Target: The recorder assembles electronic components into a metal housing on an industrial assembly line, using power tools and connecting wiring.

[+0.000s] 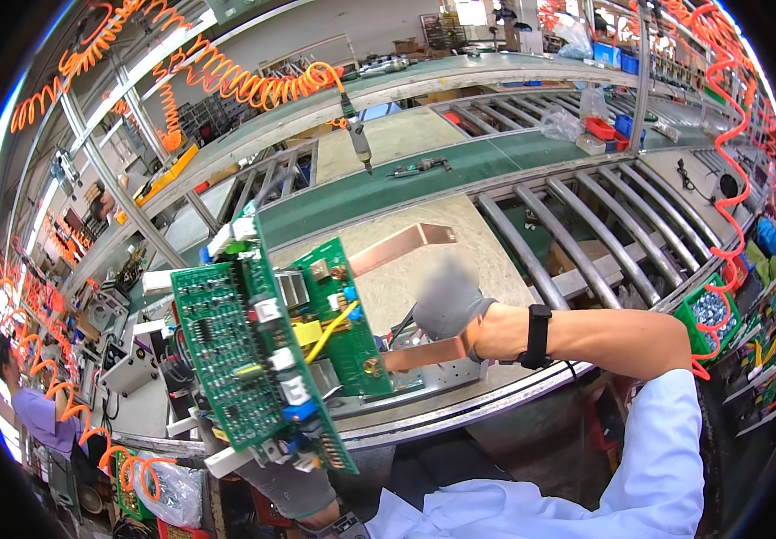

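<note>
A tilted circuit board assembly (pixel 226 350) fills the left middle, its green boards crowded with white connectors, yellow parts and a yellow wire. At its lower edge is my left hand (pixel 289 490) in a grey glove, gripping the assembly from below, fingers mostly hidden behind it. Two bent copper bars stretch rightward from the boards: an upper copper bar (pixel 397 250) and a lower copper bar (pixel 428 354). My right hand (pixel 449 305), also gloved in grey, is just above the lower bar. A blurred patch covers its fingers, so their grip cannot be made out.
Metal rollers (pixel 576 238) run to the right of the pale board (pixel 505 269) on the bench. A powered screwdriver (pixel 358 139) hangs from an orange coiled hose, near a tool (pixel 419 167) on the green strip. A green bin (pixel 709 310) holds small metal parts. Someone in purple (pixel 46 418) is far left.
</note>
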The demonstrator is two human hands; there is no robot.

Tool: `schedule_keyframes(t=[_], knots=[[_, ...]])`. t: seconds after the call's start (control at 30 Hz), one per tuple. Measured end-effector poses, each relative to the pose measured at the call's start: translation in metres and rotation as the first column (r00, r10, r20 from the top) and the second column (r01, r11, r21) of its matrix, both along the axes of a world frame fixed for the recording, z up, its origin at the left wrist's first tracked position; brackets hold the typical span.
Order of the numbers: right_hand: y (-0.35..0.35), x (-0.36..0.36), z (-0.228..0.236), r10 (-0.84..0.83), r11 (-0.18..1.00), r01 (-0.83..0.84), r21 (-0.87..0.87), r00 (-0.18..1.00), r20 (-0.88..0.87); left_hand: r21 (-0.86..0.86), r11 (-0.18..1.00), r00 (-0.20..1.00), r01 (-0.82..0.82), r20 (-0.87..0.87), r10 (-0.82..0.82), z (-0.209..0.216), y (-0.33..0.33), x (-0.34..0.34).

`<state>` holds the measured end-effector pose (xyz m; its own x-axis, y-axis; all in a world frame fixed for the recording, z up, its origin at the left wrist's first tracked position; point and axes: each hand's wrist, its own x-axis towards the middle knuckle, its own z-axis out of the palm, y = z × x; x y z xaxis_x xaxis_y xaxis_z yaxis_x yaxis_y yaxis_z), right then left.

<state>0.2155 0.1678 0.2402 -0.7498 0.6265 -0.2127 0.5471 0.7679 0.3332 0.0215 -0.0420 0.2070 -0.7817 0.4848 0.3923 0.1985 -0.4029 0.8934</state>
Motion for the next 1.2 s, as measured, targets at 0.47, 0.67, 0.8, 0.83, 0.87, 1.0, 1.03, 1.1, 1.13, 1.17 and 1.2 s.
schedule_keyframes(t=[0.47, 0.67, 0.8, 0.83, 0.87, 1.0, 1.03, 1.1, 1.13, 1.17, 1.2], knots=[[0.021, 0.040, -0.065, -0.578, 0.806, -0.490, -0.333, -0.527, -0.623, 0.401, 0.857, 0.672, 0.323, 0.540, -0.506, 0.030, 0.024, 0.030], [0.022, 0.049, -0.062, -0.583, 0.803, -0.512, -0.306, -0.563, -0.586, 0.344, 0.870, 0.626, 0.353, 0.604, -0.493, 0.026, 0.039, 0.034], [0.023, 0.049, -0.066, -0.612, 0.780, -0.543, -0.310, -0.564, -0.554, 0.240, 0.895, 0.680, 0.375, 0.585, -0.442, 0.022, 0.042, 0.038], [0.023, 0.050, -0.066, -0.618, 0.777, -0.546, -0.314, -0.564, -0.548, 0.236, 0.899, 0.681, 0.370, 0.588, -0.435, 0.021, 0.043, 0.038], [0.023, 0.049, -0.066, -0.613, 0.781, -0.549, -0.298, -0.584, -0.532, 0.234, 0.903, 0.692, 0.359, 0.583, -0.426, 0.020, 0.044, 0.039], [0.021, 0.050, -0.064, -0.619, 0.777, -0.553, -0.300, -0.582, -0.527, 0.214, 0.910, 0.668, 0.357, 0.623, -0.408, 0.015, 0.047, 0.039], [0.020, 0.050, -0.063, -0.631, 0.766, -0.569, -0.301, -0.576, -0.519, 0.221, 0.909, 0.658, 0.354, 0.632, -0.410, 0.012, 0.049, 0.040], [0.019, 0.050, -0.063, -0.647, 0.752, -0.585, -0.305, -0.567, -0.510, 0.228, 0.906, 0.698, 0.358, 0.578, -0.421, 0.004, 0.055, 0.045], [0.019, 0.049, -0.064, -0.627, 0.770, -0.556, -0.311, -0.572, -0.529, 0.261, 0.880, 0.684, 0.397, 0.555, -0.473, 0.000, 0.060, 0.046], [0.019, 0.049, -0.065, -0.597, 0.792, -0.538, -0.287, -0.585, -0.550, 0.209, 0.913, 0.714, 0.351, 0.571, -0.405, -0.004, 0.063, 0.046], [0.020, 0.048, -0.066, -0.611, 0.784, -0.532, -0.320, -0.569, -0.550, 0.240, 0.889, 0.705, 0.390, 0.543, -0.456, -0.009, 0.065, 0.049]])
